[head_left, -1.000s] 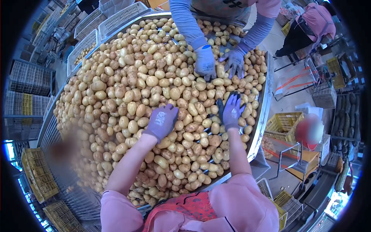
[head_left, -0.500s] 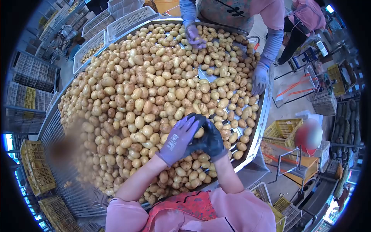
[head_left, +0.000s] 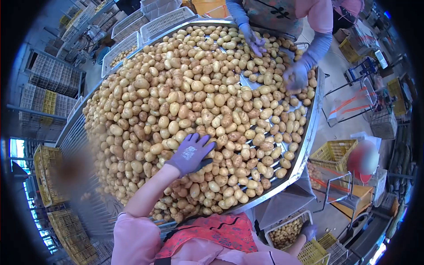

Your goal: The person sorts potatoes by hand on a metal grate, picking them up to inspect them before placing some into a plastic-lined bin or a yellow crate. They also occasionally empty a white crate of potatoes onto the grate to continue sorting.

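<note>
My left hand (head_left: 190, 154), in a purple glove with a dark palm, lies over the pile of potatoes (head_left: 145, 117) with its fingers spread. Beneath and around it are the light brown potatoes, some with darker patches. My right hand (head_left: 308, 230) is down to the lower right, over a white crate (head_left: 270, 237) that holds smaller potatoes. It is small and partly smeared, so its fingers and anything in them cannot be made out. The potatoes rest on a metal sorting table (head_left: 304, 154) with slats.
Across the table a co-worker's gloved hands (head_left: 297, 76) are among the potatoes. White crates (head_left: 165, 22) line the far left edge. Yellow crates (head_left: 333, 154) stand right and lower left. A metal chute (head_left: 289, 198) hangs off the near right edge. A brown blur covers part of the left.
My right hand has left the pile and moved down right to the crate. My left hand has shifted slightly left and its fingers have spread. The whole view has shifted slightly right.
</note>
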The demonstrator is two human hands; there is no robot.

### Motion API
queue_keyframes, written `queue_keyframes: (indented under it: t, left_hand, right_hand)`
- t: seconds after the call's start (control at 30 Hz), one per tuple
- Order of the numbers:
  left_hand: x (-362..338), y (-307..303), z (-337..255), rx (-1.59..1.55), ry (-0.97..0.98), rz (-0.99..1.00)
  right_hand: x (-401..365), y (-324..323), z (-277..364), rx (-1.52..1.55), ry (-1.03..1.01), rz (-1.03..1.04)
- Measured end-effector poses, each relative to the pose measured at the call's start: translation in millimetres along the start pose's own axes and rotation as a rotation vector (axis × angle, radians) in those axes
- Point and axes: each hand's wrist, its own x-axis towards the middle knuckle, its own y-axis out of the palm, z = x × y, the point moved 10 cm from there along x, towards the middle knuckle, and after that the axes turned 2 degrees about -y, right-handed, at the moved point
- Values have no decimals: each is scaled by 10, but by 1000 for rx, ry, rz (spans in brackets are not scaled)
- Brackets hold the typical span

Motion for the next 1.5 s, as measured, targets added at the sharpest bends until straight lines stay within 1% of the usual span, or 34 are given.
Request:
queue_keyframes:
  t: [0.03, 0.07, 0.1, 0.13, 0.17, 0.2, 0.23, 0.27, 0.3, 0.33, 0.37, 0.4, 0.47, 0.53, 0.57, 0.6, 0.67, 0.73, 0.77, 0.8, 0.87, 0.9, 0.93, 1.0, 1.07, 1.13, 1.17, 1.2, 1.27, 1.3, 1.33, 1.4, 1.47, 1.5]
  left_hand:
    - [79, -15, -26, 23, 9, 12]
    - [141, -14, -52, 42, 17, 30]
    - [211, -21, -53, 45, 13, 37]
    - [312, 9, -17, 32, -16, 85]
    - [407, 38, 28, 18, -43, 131]
    - [478, 74, 89, 3, -69, 174]
    - [540, 58, 140, -25, -46, 75]
    - [589, 20, 181, -32, -44, 73]
    - [656, -103, 227, -13, -34, 36]
    - [707, -185, 288, 4, -27, 2]
    - [740, -229, 399, 44, -33, -38]
    - [808, -224, 497, 37, -34, -35]
    - [995, -313, 752, 179, -117, -126]
    - [1241, -346, 926, 236, -188, -81]
    - [1399, -273, 1050, 271, -191, -108]
    - [1522, -317, 1099, 190, -178, -150]
    - [1746, -203, 1215, 159, -219, -58]
    - [1820, -60, 1212, 201, -250, -84]
    - [1818, -38, 1231, 251, -285, -110]
    - [1754, -50, 1191, 248, -283, -109]
    - [1609, -110, 1087, 168, -268, -103]
    - [1550, 53, 1099, 156, -267, 25]
    - [1470, 126, 1114, 157, -268, 23]
    - [1301, 44, 1062, 63, -214, -241]
    - [1314, 74, 992, 113, -235, -199]
    - [1328, 93, 947, 173, -270, -194]
    - [1330, 115, 942, 108, -299, -148]
    - [1335, 127, 933, 111, -299, -145]
    - [1320, 126, 884, 114, -273, -179]
    - [1330, 184, 922, 81, -291, -132]
    - [1334, 197, 936, 78, -289, -131]
    - [1348, 172, 949, 68, -302, -160]
    - [1380, 198, 969, 65, -305, -113]
    - [1380, 210, 978, 53, -314, -98]
  right_hand:
    - [-207, -388, 465, 26, -289, -571]
    - [-218, -413, 882, 104, -491, -667]
    - [-370, -588, 1454, 370, -667, -510]
    - [-751, -817, 2060, 410, -769, -525]
    - [-1205, -1100, 2732, 281, -847, -247]
    - [-1310, -894, 3109, 621, -1098, -406]
    - [-1797, -1269, 3646, 526, -1247, -128]
    - [-1938, -1136, 4030, 542, -1342, -218]
    - [-2109, -1070, 4322, 520, -1456, -507]
    - [-2149, -1244, 4563, 384, -1247, -467]
    - [-1997, -1242, 4850, 267, -1246, -572]
    - [-1987, -1551, 4994, 409, -1215, -503]
    - [-1726, -1486, 5416, 276, -1131, -545]
    - [-1599, -1500, 5700, 183, -1175, -541]
    - [-1452, -1478, 5856, 219, -1188, -624]
    - [-1475, -1672, 5923, 239, -1201, -567]
    - [-1367, -1892, 6149, 247, -1129, -524]
    - [-1170, -1986, 6468, 253, -1074, -614]
    - [-1078, -2013, 6615, 225, -1065, -579]
    - [-768, -1829, 6935, 109, -1089, -504]
    - [-775, -2041, 7012, 121, -1121, -327]
    - [-997, -2373, 6843, 233, -1095, -364]
    - [-1228, -2585, 6748, 234, -1096, -366]
    - [-1843, -2843, 6772, 193, -1342, -439]
    - [-2390, -2892, 6882, 452, -1718, -566]
    - [-2579, -2612, 7217, 287, -1747, -396]
    - [-2457, -2365, 7489, 239, -1636, -328]
    - [-2489, -2398, 7605, 243, -1637, -326]
    - [-2502, -2349, 7801, 100, -1621, -255]
    - [-2483, -2333, 7869, 33, -1645, -252]
    - [-2456, -2347, 7918, 30, -1643, -251]
    - [-2439, -2299, 7942, -115, -1663, -242]
    - [-2373, -2337, 7824, -92, -1666, -240]
    - [-2379, -2514, 7579, 74, -1668, -259]
